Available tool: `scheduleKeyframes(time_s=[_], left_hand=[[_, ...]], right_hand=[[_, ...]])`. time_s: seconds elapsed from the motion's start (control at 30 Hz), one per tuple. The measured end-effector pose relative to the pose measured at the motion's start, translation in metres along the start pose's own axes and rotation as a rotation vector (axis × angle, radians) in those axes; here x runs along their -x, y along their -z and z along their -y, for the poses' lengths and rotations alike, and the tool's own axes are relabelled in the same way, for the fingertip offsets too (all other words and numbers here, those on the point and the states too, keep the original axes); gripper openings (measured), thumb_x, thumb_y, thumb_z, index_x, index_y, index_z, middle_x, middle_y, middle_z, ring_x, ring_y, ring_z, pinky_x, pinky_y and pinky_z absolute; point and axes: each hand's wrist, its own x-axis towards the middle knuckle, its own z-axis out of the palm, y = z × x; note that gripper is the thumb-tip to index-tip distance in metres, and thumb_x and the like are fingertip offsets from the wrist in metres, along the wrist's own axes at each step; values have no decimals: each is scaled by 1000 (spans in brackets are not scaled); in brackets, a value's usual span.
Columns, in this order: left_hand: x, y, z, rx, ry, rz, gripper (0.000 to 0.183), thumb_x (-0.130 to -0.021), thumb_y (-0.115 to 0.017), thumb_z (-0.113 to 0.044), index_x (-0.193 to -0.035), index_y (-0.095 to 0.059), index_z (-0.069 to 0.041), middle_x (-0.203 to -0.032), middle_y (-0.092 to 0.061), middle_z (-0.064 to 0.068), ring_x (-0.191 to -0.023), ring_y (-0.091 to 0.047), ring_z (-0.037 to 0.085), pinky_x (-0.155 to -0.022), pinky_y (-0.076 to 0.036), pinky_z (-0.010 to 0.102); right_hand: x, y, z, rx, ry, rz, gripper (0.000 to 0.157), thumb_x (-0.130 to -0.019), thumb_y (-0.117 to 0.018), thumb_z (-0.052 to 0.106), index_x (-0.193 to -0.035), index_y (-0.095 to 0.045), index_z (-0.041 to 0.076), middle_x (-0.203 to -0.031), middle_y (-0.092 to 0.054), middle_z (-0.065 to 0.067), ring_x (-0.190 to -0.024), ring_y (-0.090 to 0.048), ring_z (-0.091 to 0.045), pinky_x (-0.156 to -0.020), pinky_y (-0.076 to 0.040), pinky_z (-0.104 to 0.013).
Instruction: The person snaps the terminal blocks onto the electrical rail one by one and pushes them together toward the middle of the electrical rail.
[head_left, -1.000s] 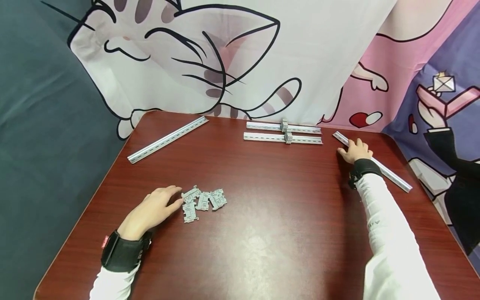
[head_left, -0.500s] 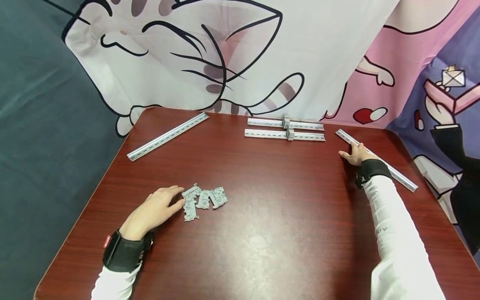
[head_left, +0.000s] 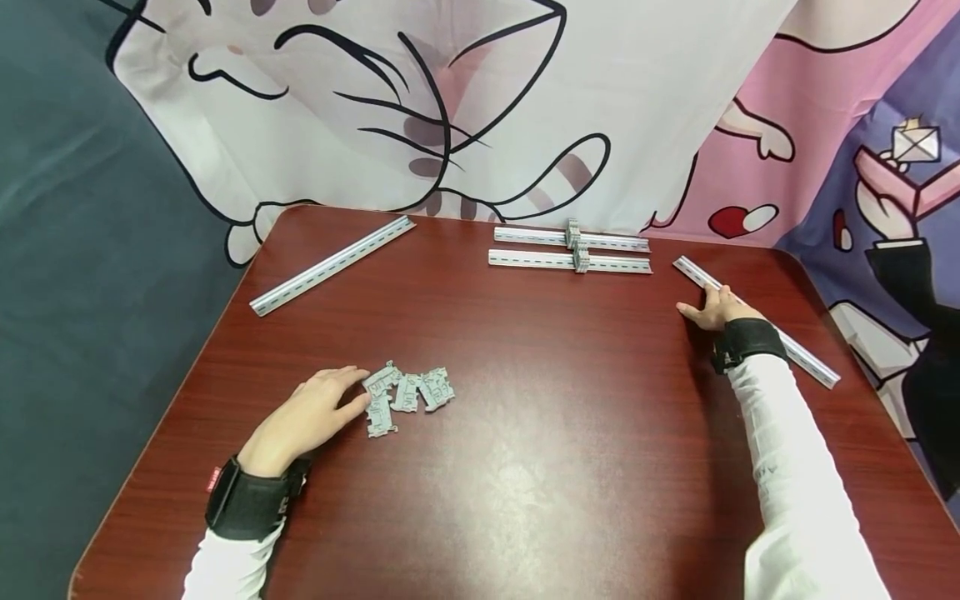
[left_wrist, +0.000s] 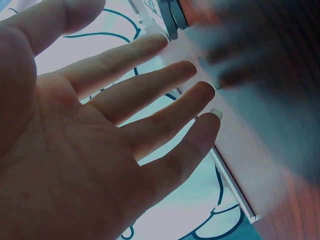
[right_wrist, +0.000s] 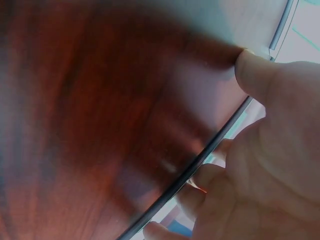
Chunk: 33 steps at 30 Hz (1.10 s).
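The left hand (head_left: 307,417), fingers extended, lies beside grey pieces (head_left: 407,393) on the tabletop (head_left: 525,367); the right hand (head_left: 723,312), thumb spread, is at the far-right rail (head_left: 810,363), whether gripping I cannot tell.

White sleeves (head_left: 798,467), black wrist straps (head_left: 246,502)

A long, straight, silvery metal rail with dark slots along it (head_left: 808,360) lies diagonally at the far right of the table (head_left: 525,483), its nearer end pointing toward the right edge; the right hand (head_left: 722,310) is over it, hiding part of its length. Four small, pale-grey, notched plastic pieces (head_left: 407,393) lie clustered on the left half, just beside the fingertips of the left hand (head_left: 309,414). Two stand one above the other, the upper slanted; two more sit alongside, the rightmost tilted.
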Motion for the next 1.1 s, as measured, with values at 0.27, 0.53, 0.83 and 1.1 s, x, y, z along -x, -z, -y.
scheduleKeyframes(time_s=[0.27, 0.53, 0.83, 1.1], left_hand=[[-2, 2, -1, 0, 12, 12, 43, -94, -58, -22, -129, -57, 4, -131, -56, 28, -124, -50, 45, -100, -39, 60], [-1, 1, -2, -1, 9, 17, 44, -94, -57, -22, -128, -57, 5, -130, -57, 28, -124, -49, 45, -100, -38, 60], [2, -2, 1, 19, 10, 7, 45, -93, -58, -20, -130, -54, 5, -129, -57, 27, -124, -49, 44, -100, -38, 60], [3, -2, -1, 46, 46, 11, 57, -94, -58, -22, -140, -42, 6, -135, -51, 30, -127, -45, 45, -102, -36, 61]], right_hand=[[2, -13, -9, 2, 12, -16, 93, -95, -40, 59, -141, -13, -17, -137, -15, -50, -131, -20, -61, -110, -22, -65], [13, -23, -11, -7, 100, -38, 87, -96, -45, 50, -138, -16, -20, -135, -18, -50, -130, -19, -62, -110, -21, -65], [8, -41, -21, -15, 208, -78, 114, -84, -37, 79, -141, -14, -17, -129, -22, -47, -126, -23, -61, -109, -21, -65], [28, -40, 3, 12, 211, -57, 93, -90, -52, 57, -136, -20, -17, -132, -24, -48, -127, -26, -60, -107, -25, -65]])
